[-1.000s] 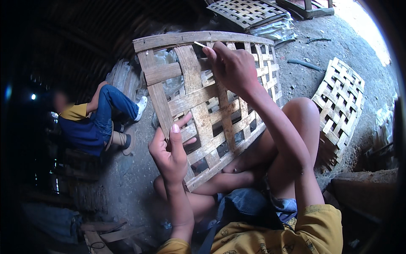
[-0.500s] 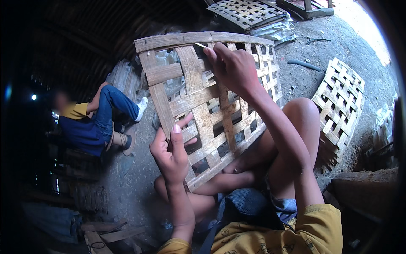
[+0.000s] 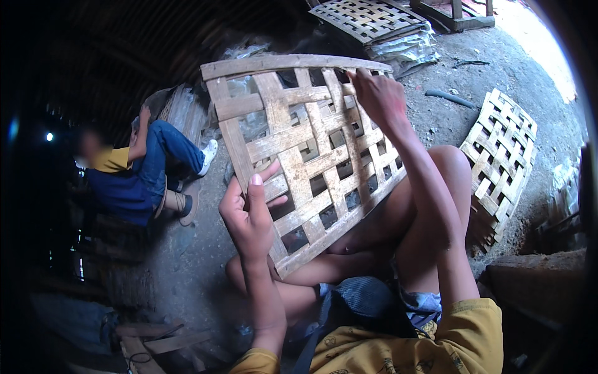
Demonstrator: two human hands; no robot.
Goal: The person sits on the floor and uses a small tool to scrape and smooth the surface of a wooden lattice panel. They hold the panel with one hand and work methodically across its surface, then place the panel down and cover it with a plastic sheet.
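A woven bamboo panel (image 3: 300, 181) with a wooden frame stands tilted over my crossed legs. My left hand (image 3: 248, 215) grips its left side strip, the thumb in front and some fingers showing through the gaps in the weave. Up at the top rail (image 3: 283, 62), toward its right end, my right hand (image 3: 381, 100) is closed with its fingers bent against the rail. What is pinched there is hidden behind the knuckles.
More woven panels (image 3: 498, 146) lie stacked on the ground to the right, and another stack (image 3: 370, 20) sits at the back. A dark tube (image 3: 450, 96) lies between them. At the left a person (image 3: 134, 165) sits on the floor. Wooden boards (image 3: 168, 343) lie at lower left.
My right hand has moved right along the top rail. The thin pale sliver seen by its thumb is now out of sight. The panel has tilted slightly; my left hand keeps its grip.
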